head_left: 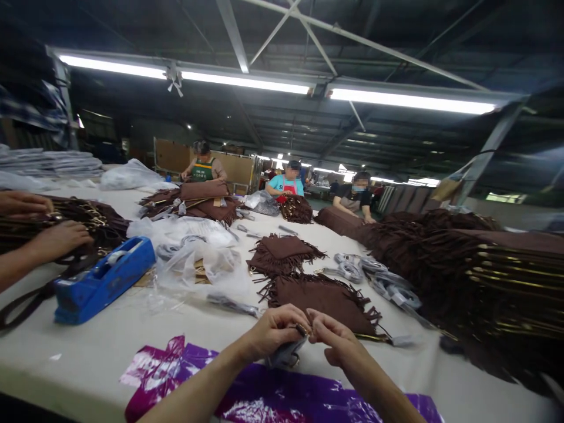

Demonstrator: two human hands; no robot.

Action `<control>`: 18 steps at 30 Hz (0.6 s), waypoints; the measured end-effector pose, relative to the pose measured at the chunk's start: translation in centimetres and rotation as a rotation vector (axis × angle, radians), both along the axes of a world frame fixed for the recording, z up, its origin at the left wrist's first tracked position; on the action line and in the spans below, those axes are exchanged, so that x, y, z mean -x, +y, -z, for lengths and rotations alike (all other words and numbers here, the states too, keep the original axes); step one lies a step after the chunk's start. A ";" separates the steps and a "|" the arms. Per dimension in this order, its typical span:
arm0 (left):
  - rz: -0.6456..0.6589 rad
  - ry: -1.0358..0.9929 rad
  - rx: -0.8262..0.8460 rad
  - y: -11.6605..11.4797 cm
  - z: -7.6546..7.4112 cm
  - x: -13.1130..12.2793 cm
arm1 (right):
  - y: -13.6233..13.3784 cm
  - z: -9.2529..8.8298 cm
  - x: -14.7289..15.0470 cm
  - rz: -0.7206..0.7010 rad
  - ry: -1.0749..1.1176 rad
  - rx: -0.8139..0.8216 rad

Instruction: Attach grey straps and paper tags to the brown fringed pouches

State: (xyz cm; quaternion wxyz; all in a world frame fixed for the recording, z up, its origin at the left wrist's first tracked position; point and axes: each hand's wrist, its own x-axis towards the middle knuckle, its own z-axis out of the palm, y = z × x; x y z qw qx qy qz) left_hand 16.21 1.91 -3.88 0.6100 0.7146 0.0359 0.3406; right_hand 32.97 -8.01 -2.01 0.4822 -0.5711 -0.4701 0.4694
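Observation:
My left hand (275,333) is closed around a small bundled strap (284,352) with gold-coloured metal ends, partly wrapped in greyish covering. Thumb and fingers of my right hand (332,333) pinch together at the bundle's metal end; the exact bit between them is hidden. Both hands are close together above a purple plastic sheet (282,390) at the table's near edge. Just beyond them lies a brown fringed bag (321,298) with a gold zip along its edge. A second brown fringed bag (282,251) lies behind it.
A blue tape dispenser (106,282) stands left, near another person's hands (57,244) on dark bags with chains. Clear plastic bags (202,258) lie centre-left. Wrapped grey straps (374,279) and a tall pile of brown bags (484,282) are right. Several people work across the table.

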 end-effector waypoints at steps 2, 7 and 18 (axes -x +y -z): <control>0.028 0.000 0.021 0.1 -0.1 0.0 | -0.1 -0.1 -0.1 -0.122 0.068 0.005; 0.074 0.042 0.149 0.4 0.0 -0.1 | -0.7 -0.5 0.4 -0.249 0.087 -0.077; -0.015 0.317 -0.325 -1.9 -0.3 -0.3 | -3.3 -2.0 -1.3 -0.318 0.026 0.009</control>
